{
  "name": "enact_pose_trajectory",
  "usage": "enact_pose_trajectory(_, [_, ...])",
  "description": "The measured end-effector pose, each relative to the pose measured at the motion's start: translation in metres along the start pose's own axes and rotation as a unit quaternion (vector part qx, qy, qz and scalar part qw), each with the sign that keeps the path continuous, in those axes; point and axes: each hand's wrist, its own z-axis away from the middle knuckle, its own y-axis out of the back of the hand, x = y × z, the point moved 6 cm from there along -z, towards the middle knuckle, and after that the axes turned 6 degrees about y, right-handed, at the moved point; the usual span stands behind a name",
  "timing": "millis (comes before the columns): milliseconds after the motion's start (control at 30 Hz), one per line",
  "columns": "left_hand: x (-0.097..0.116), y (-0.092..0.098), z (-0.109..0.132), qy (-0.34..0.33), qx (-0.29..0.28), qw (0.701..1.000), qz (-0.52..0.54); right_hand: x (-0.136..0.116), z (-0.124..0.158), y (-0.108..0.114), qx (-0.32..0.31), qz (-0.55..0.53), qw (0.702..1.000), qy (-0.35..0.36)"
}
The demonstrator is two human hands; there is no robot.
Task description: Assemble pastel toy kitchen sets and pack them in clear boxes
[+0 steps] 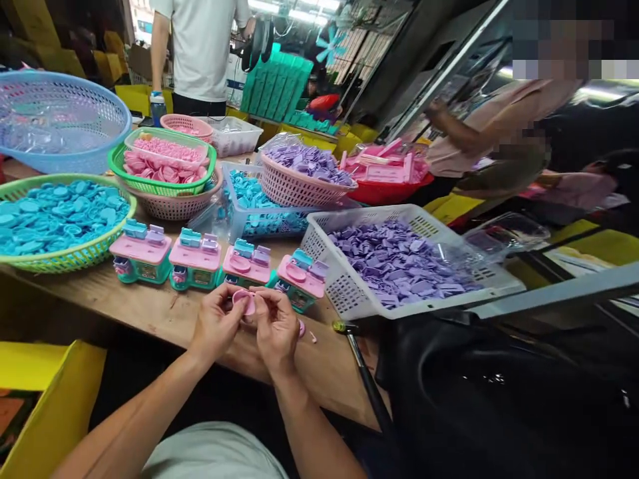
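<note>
My left hand (pixel 218 319) is closed on a round pink plastic piece (pixel 243 301), held up above the front of the wooden table (pixel 309 359). Pinched at the right side of that same piece is my right hand (pixel 274 322); whether a smaller part sits between its fingers is hidden. Just beyond my hands stands a row of several toy kitchen units with pink tops and teal bases, such as this toy kitchen unit (pixel 194 259). The two right-hand units carry a round pink piece on top. Small pink parts (pixel 313 337) lie beside my right hand.
A hammer (pixel 362 366) lies at the table's right edge. Behind it stands a white crate (pixel 344 293) of purple parts. A green basket (pixel 64 256) of blue parts is at left, with more baskets behind. Two people stand beyond the table.
</note>
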Motion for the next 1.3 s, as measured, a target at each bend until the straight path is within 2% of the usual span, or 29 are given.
enact_pose_trajectory(267, [0.011,0.006,0.006,-0.042,0.017,0.999,-0.009,-0.012,0.002,-0.008,-0.002,0.039,0.998,0.046])
enact_pose_trajectory(400, [0.013,0.006,0.009,-0.046,0.019,0.999,-0.019,-0.015,0.002,-0.011,0.004,0.062,0.997,0.046])
enact_pose_trajectory(967, [0.01,0.006,0.008,-0.077,0.035,0.993,-0.08,-0.01,0.008,-0.01,0.015,0.068,0.996,0.048])
enact_pose_trajectory(1167, [0.004,0.012,-0.002,-0.065,0.046,0.994,-0.076,-0.005,0.003,-0.015,0.014,0.076,0.995,0.055])
enact_pose_trajectory(1300, [0.006,0.012,0.001,-0.096,0.054,0.986,-0.122,-0.01,0.0,-0.015,0.023,0.11,0.991,0.079])
